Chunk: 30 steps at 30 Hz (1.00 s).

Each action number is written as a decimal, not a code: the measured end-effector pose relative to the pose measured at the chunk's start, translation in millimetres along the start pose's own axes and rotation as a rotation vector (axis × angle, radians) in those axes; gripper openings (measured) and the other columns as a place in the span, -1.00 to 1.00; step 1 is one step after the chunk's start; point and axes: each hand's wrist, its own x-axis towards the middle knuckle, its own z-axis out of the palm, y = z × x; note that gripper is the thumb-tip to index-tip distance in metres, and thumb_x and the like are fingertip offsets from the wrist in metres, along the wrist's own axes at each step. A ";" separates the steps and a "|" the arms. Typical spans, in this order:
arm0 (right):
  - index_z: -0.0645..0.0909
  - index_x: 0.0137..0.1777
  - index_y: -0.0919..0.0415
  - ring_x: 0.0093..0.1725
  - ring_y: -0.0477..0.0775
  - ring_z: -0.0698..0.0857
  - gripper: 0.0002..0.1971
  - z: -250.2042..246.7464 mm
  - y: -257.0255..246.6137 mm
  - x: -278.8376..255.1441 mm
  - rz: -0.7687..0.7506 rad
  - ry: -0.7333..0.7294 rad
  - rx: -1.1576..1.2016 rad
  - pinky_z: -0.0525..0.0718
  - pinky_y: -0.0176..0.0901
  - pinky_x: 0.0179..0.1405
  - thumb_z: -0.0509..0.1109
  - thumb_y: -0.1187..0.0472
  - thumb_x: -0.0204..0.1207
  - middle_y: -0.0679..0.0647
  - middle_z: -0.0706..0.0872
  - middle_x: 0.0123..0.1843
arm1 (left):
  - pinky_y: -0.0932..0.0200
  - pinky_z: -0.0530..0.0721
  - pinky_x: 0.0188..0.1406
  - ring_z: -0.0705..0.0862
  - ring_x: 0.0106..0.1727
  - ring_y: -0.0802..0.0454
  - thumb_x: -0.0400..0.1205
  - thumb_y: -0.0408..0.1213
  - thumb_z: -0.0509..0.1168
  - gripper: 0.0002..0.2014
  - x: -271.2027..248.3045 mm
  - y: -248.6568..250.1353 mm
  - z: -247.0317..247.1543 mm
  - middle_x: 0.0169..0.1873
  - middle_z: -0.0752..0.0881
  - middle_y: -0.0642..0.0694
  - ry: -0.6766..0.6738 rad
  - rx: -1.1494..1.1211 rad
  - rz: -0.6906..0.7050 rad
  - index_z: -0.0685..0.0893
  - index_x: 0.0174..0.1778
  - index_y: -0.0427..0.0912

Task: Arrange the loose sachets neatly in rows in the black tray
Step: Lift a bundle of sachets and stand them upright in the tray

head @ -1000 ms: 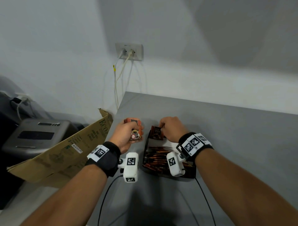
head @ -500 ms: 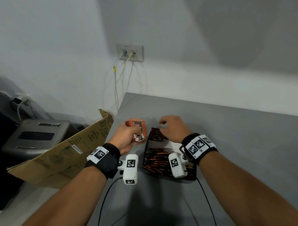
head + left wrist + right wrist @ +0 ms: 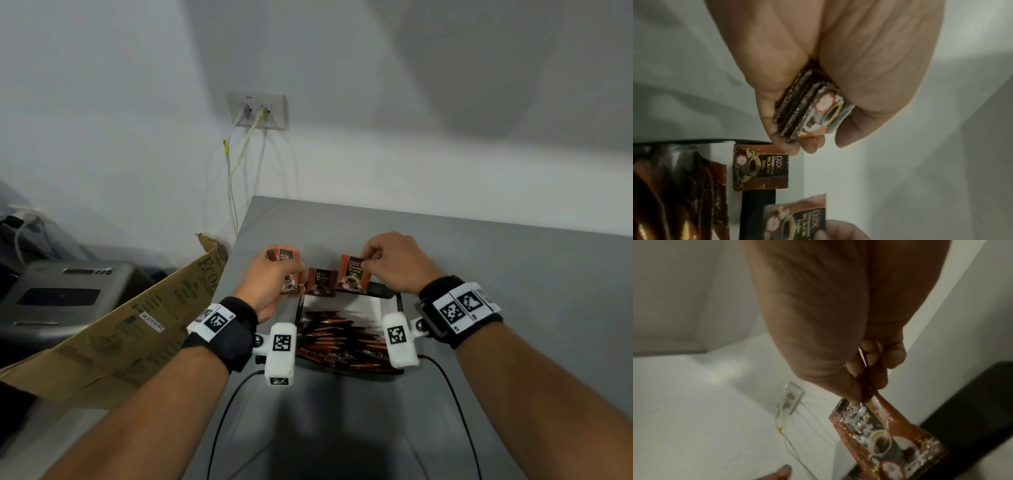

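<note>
A black tray (image 3: 397, 301) sits on the grey table, its near half filled with brown sachets (image 3: 339, 342) standing on edge; a white liner shows in the far half. My left hand (image 3: 274, 277) grips a stack of sachets (image 3: 812, 110) just left of the tray's far corner. One sachet (image 3: 322, 281) stands upright at the tray's far edge (image 3: 760, 172). My right hand (image 3: 387, 263) pinches the top of another sachet (image 3: 354, 274) (image 3: 888, 438) and holds it upright beside that one.
A cardboard box flap (image 3: 137, 325) leans against the table's left side, with a grey machine (image 3: 58, 298) behind it. A wall socket (image 3: 255, 111) with two cables hangs beyond the table's far corner. Grey tabletop (image 3: 513, 260) extends to the right.
My right hand has taken one sachet and lifted it upright at the tray's far edge. The left hand with its stack has stayed beside the tray's far left corner.
</note>
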 end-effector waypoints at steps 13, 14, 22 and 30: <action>0.77 -0.14 0.14 -0.25 -0.11 0.71 -0.84 35.2 22.5 13.1 0.076 -0.084 -0.147 0.49 -0.36 -0.40 0.38 0.32 0.60 -0.10 0.74 -0.27 | 0.04 0.77 -0.31 0.73 -0.23 -0.09 0.60 -0.55 0.35 -0.78 -1.3 -9.9 -10.1 -0.18 0.69 -0.24 0.055 0.023 -0.063 0.62 0.11 -0.24; 0.77 -0.13 0.14 -0.25 -0.12 0.71 -0.84 35.6 22.7 13.2 0.082 -0.085 -0.145 0.51 -0.35 -0.38 0.38 0.32 0.61 -0.10 0.74 -0.26 | 0.05 0.78 -0.32 0.73 -0.24 -0.08 0.60 -0.55 0.35 -0.78 -1.5 -9.8 -9.8 -0.17 0.69 -0.25 0.055 0.021 -0.065 0.62 0.11 -0.24; 0.78 -0.15 0.12 -0.29 -0.17 0.68 -0.85 37.6 22.7 17.1 0.095 -0.073 -0.142 0.57 -0.31 -0.39 0.40 0.31 0.58 -0.11 0.74 -0.28 | 0.02 0.75 -0.28 0.74 -0.28 -0.04 0.61 -0.56 0.34 -0.78 -2.2 -8.7 -7.6 -0.19 0.69 -0.22 0.049 0.012 -0.075 0.63 0.12 -0.23; 0.77 -0.08 0.17 -0.27 -0.13 0.71 -0.88 38.1 20.4 16.2 0.094 -0.083 -0.115 0.64 -0.30 -0.32 0.40 0.31 0.61 -0.09 0.75 -0.27 | -0.01 0.73 -0.23 0.72 -0.25 -0.08 0.62 -0.57 0.28 -0.79 -2.0 -10.0 -8.6 -0.19 0.69 -0.24 0.028 -0.012 -0.085 0.64 0.08 -0.23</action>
